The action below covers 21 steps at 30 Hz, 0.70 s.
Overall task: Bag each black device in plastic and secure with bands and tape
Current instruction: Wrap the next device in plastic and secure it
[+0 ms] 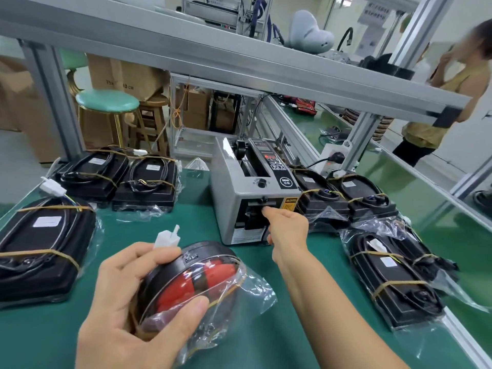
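Note:
My left hand (127,304) grips a black device with a red face (194,280), wrapped in a clear plastic bag and tilted on its edge above the green table (239,342). A white connector (167,237) sticks up behind my fingers. My right hand (286,230) reaches forward to the outlet slot of the grey tape dispenser (250,190), fingertips at the slot; whether it pinches tape is hidden. Bagged black devices bound with rubber bands lie at the left (45,249) and right (394,278).
More bagged devices sit at the back left (149,179) and beside the dispenser on the right (346,193). An aluminium frame beam (239,65) crosses overhead. A person stands at the far right (447,83). Stools and cardboard boxes stand behind the table.

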Tool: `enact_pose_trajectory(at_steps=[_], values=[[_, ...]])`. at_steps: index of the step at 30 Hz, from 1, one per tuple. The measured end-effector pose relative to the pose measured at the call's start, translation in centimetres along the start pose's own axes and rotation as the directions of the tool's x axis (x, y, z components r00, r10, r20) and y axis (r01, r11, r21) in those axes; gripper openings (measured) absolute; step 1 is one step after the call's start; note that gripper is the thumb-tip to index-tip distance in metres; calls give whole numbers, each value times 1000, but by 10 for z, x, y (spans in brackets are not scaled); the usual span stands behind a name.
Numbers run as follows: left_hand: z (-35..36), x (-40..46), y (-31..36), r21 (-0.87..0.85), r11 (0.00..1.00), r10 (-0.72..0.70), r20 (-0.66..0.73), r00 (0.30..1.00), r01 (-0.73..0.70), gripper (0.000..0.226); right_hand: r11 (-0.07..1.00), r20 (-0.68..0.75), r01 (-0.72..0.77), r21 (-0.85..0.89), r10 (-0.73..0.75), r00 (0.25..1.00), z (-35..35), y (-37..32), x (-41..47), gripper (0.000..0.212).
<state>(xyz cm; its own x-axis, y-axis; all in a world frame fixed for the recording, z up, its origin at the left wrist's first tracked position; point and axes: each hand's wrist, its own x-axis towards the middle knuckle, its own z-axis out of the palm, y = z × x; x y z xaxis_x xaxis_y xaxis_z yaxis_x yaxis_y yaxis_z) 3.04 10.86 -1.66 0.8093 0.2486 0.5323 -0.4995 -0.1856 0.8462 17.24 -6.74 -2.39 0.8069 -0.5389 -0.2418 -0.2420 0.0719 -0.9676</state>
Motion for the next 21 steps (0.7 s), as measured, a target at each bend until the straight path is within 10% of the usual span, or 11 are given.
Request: enact_pose_trajectory(at_steps=[9, 15, 21], values=[[18, -12, -5, 62, 998, 10, -169, 986, 0, 49, 905, 440, -297, 304, 143, 886, -35, -23, -29, 22], [29, -19, 2, 125, 992, 13, -165, 986, 8, 55, 990, 693, 141, -20, -88, 716, -57, -57, -102, 22], [25, -19, 4, 155, 987, 72, -139, 988, -51, 40, 973, 738, 204, -105, -62, 672, -45, -54, -123, 20]])
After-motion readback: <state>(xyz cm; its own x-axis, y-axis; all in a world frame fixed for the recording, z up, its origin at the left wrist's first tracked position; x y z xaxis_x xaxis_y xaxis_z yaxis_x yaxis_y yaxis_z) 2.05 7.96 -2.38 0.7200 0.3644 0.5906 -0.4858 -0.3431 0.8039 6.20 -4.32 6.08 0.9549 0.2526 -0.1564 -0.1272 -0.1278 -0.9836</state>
